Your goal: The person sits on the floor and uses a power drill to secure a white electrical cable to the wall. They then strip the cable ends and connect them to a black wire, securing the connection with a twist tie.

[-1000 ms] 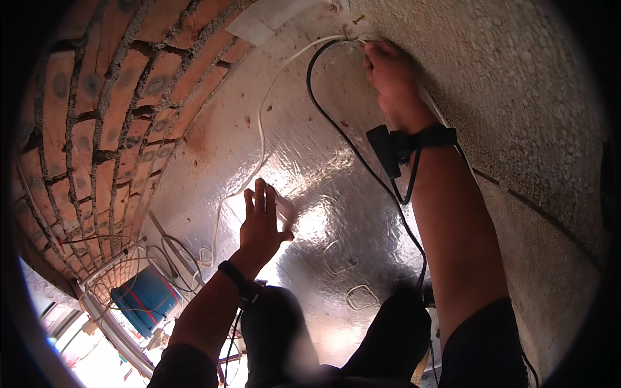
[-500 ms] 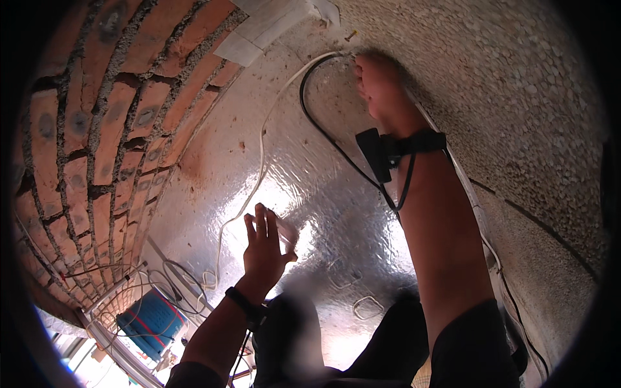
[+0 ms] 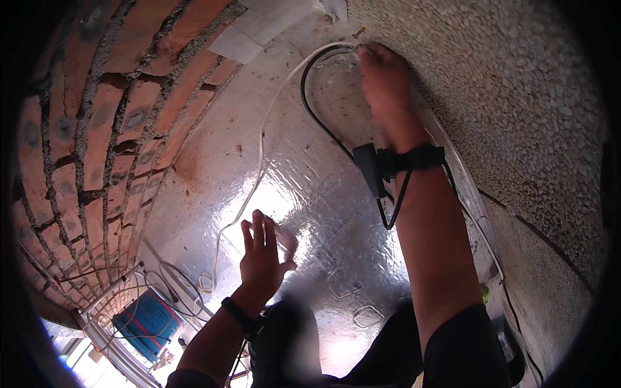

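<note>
My two hands, left (image 3: 262, 255) at six o'clock, right (image 3: 383, 77) at twelve, one black cable (image 3: 317, 116), one white cable (image 3: 259, 174), one blue box (image 3: 145, 323) at seven o'clock, two wrist straps.

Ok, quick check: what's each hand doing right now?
Left hand: open, fingers spread, flat against the shiny foil sheet.
Right hand: reached up at the top ends of the black cable and white cable; grip cannot be told.

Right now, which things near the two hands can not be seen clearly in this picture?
- Head view: right hand fingertips, turned away, so its grip on the cables cannot be told.
- Head view: left hand fingertips, motion-blurred against the foil sheet.
- Head view: blue box in the wire rack, partly covered by wires.
</note>
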A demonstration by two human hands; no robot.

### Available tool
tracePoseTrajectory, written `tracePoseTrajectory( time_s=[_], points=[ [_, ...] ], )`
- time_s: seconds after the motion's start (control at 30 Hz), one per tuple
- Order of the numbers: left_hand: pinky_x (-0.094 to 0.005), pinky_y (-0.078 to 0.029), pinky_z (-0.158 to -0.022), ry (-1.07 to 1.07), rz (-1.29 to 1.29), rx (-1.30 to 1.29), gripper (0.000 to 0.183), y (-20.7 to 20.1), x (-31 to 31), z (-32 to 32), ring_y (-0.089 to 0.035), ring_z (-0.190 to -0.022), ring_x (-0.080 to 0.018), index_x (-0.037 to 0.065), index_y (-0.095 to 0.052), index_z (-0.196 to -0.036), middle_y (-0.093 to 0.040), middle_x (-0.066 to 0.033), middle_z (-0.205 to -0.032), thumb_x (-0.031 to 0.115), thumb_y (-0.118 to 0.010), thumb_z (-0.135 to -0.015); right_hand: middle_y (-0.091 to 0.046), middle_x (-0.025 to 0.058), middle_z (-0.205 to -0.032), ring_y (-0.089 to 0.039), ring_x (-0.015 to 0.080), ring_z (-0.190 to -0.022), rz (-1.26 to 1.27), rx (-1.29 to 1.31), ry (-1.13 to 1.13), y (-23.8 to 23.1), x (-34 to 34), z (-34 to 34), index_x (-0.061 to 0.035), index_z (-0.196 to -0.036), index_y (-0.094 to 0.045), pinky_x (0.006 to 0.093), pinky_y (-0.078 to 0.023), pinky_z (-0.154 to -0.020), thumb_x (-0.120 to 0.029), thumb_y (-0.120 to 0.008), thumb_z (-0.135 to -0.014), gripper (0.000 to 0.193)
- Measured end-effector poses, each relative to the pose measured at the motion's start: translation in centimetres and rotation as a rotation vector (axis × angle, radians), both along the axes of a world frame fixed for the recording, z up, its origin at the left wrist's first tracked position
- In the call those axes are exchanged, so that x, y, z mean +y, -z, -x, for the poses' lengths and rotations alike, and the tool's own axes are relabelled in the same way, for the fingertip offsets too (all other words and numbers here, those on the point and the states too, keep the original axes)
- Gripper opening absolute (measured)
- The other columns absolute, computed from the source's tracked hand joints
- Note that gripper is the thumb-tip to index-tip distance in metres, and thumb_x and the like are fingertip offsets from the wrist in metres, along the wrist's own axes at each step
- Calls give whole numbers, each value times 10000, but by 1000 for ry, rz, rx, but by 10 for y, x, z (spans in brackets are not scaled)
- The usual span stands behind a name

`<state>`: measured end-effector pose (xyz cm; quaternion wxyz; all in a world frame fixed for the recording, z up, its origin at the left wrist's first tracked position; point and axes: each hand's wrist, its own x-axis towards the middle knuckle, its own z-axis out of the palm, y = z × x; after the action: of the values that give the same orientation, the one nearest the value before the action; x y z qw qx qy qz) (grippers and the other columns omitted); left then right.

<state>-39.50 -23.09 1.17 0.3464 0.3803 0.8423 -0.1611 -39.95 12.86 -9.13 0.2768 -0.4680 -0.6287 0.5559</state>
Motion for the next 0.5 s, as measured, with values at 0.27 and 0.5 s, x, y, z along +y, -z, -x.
tracePoseTrajectory(
  time_s=[0.27,0.5],
  points=[
    [-426,-415,-1019,74,-115,16,894,-10,8,3,-279,-1354,-382,-32,-335,-1387,-287,-227,-1463,335,-786,-708,-648,225,-888,-620,401,-856,-51,-37,49,2,-5,3,-9,-925,-642,429,-476,-771,-279,-527,-892,295],
    [-318,-523,-739,-27,-826,20,283,-34,110,61,-652,-886,-254,35,-614,-1071,-657,-132,-1013,97,-704,-809,-646,224,-868,-615,408,-837,-29,-36,38,4,-6,5,-14,-910,-640,435,-474,-760,-280,-533,-894,287]
  ],
)
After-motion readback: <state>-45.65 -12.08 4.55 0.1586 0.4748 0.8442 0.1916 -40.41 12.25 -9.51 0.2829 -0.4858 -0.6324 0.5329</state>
